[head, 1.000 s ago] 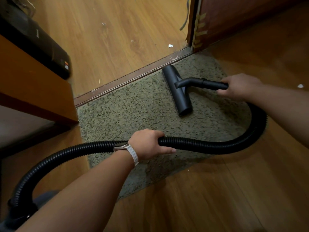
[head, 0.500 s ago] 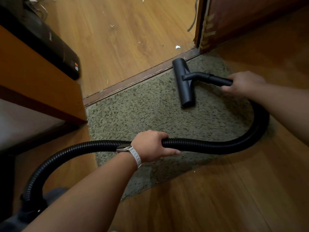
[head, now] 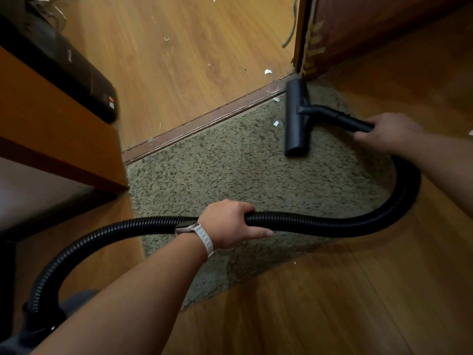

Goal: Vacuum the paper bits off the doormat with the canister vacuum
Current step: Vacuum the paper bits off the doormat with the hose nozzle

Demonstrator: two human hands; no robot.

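Doormat, paper bits on wooden floor

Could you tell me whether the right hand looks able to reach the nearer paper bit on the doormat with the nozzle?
Probably yes: the right hand grips the wand, whose floor nozzle lies beside that paper bit, only bare doormat between them.

2 hands, 1 vac, 1 mat
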